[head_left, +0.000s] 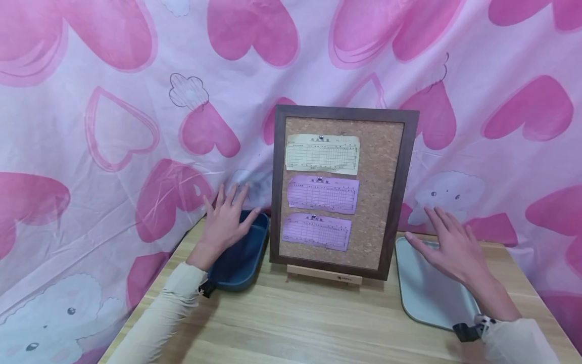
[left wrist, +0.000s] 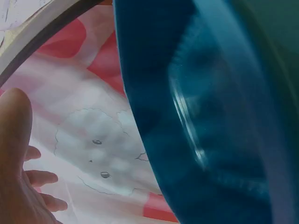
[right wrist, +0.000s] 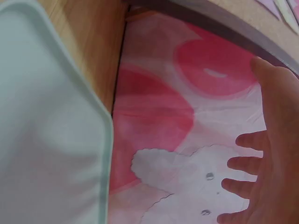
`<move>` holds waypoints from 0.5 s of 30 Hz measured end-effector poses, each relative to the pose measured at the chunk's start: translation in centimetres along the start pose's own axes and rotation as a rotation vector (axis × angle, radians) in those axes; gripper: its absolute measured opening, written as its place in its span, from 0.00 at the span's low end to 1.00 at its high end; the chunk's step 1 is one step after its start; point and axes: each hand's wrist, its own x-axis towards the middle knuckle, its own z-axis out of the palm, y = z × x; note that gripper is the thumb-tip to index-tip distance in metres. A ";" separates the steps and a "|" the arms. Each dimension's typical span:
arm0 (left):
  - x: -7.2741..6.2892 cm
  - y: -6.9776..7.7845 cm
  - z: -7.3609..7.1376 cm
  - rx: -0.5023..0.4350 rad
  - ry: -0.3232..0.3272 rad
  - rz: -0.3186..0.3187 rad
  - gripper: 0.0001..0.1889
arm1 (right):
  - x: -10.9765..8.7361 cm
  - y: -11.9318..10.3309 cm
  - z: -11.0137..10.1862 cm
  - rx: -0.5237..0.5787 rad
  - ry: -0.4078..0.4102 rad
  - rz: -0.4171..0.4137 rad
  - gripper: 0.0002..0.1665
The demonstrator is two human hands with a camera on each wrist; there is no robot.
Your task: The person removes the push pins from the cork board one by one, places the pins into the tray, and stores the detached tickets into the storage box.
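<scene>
Three printed slips hung in a column on an upright cork board with a dark brown frame (head_left: 377,202), while a person's left grip (head_left: 226,222) and right grip (head_left: 454,250), both bare hands, stood spread on either side of it. The pale yellow-green paper slip (head_left: 323,156) was uppermost, above an upper purple paper slip (head_left: 323,196) and a lower purple paper slip (head_left: 317,233), each with a small shiny pin (head_left: 321,137) at its top edge. The board rested on a light wooden stand (head_left: 324,274) on the pale wood-grain desk (head_left: 295,323), before a pink cloth backdrop patterned with hearts (head_left: 250,30).

By all appearances, the pinning of these three slips was done; no loose slip could be seen, and bare cork showed to the right of the column, though whether more was due there could not be told.

The slips lay between the two grips, touching neither: just beyond the left thumb, and well apart from the right grip, with bare cork and the frame's edge between. The left grip, its fingers fanned and holding nothing, hung over a deep dark-blue basin (head_left: 236,283). The right grip, likewise outstretched and without a load, hung over a shallow pale green tray (head_left: 423,298) with rounded corners
</scene>
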 end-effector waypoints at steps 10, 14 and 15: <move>0.3 1.5 -1.0 -0.170 0.138 0.065 0.39 | 0.3 -2.0 -1.5 0.039 0.158 -0.026 0.47; 0.4 3.1 -2.0 -0.296 0.160 0.070 0.36 | 0.5 -3.1 -2.0 0.079 0.236 -0.009 0.41; 0.4 3.5 -2.3 -0.320 0.165 0.072 0.36 | 0.5 -3.5 -2.1 0.092 0.263 -0.014 0.40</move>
